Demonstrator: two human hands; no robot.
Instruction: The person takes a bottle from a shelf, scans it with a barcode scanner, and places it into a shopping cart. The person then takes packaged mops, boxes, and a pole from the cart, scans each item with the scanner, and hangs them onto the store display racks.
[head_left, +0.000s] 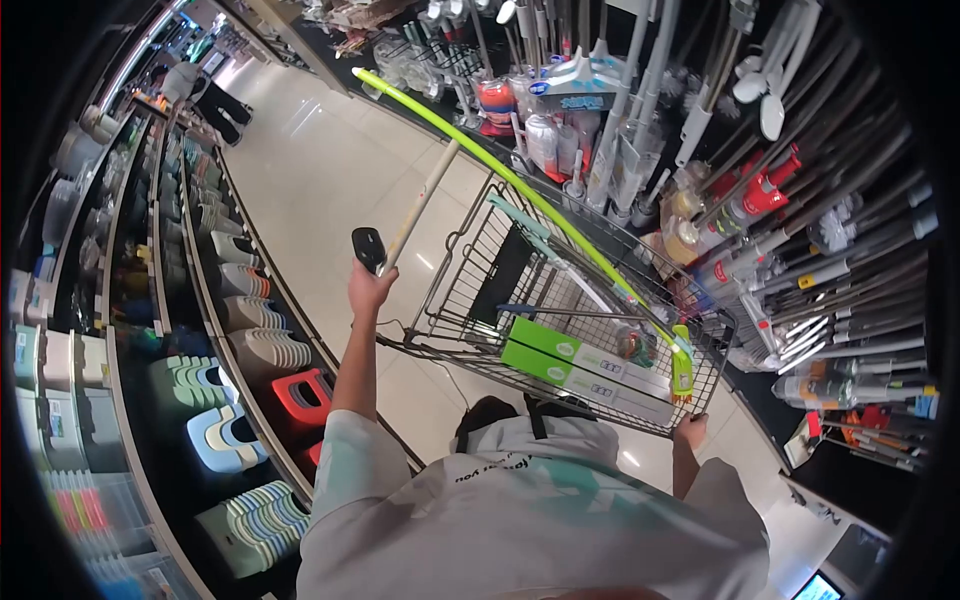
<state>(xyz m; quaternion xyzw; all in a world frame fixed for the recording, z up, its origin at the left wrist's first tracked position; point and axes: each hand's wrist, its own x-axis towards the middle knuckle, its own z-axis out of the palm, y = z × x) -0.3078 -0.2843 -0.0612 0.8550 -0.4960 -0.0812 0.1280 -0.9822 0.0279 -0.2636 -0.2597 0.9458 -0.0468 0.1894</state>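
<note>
My left hand (369,289) is closed round the near end of the wood-coloured shopping cart handle (427,190), beside a black rounded piece (368,248). My right hand (691,431) grips the rim at the near right corner of the wire shopping cart (455,352); its fingers are partly hidden. Across the basket lies a long lime-green pole (510,175), sticking out past the handle, with a green head (682,372) at the right end. Green-and-white boxes (540,350) lie inside near me. A pale green and grey pole (530,228) lies further back.
Shelves on the left hold stacked plastic stools (228,437) and a red stool (302,398). On the right, a rack of hanging mops and brushes (770,190) crowds the cart. The tiled aisle (300,125) runs up left, where another person (200,95) stands.
</note>
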